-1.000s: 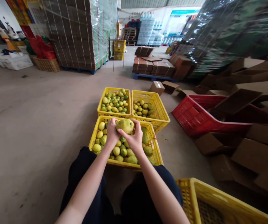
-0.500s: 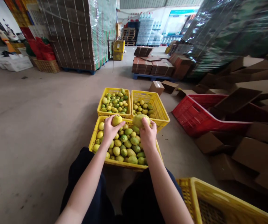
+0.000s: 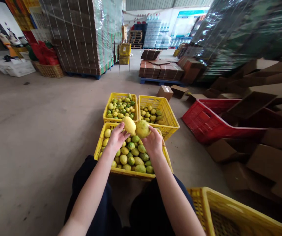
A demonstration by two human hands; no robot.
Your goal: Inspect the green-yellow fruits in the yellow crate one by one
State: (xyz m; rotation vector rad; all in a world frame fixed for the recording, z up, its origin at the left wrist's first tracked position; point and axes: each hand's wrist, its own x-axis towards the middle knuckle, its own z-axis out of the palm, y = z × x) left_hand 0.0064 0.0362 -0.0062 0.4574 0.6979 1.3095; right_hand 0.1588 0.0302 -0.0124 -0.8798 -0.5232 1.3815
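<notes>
My left hand (image 3: 117, 139) holds a yellow lemon (image 3: 129, 125) between thumb and fingers. A greenish-yellow lemon (image 3: 142, 128) is gripped in my right hand (image 3: 153, 140), close beside the first. Both hands are above the near yellow crate (image 3: 131, 174), which is filled with green and yellow lemons (image 3: 131, 154). Behind it stand two more yellow crates: the back left crate (image 3: 120, 120) is full of smaller fruit, and the back right crate (image 3: 171, 114) is partly filled.
Another yellow crate (image 3: 205, 209) stands at the lower right. To the right, a red crate (image 3: 205, 121) sits among loose cardboard boxes (image 3: 273, 160). Flattened cardboard (image 3: 171, 71) lies on a blue pallet beyond. A wrapped stack (image 3: 74, 39) rises at the back left.
Both lemons have turned in my hands and come closer together. My left hand has shifted slightly right, and the right-hand lemon has moved slightly left.
</notes>
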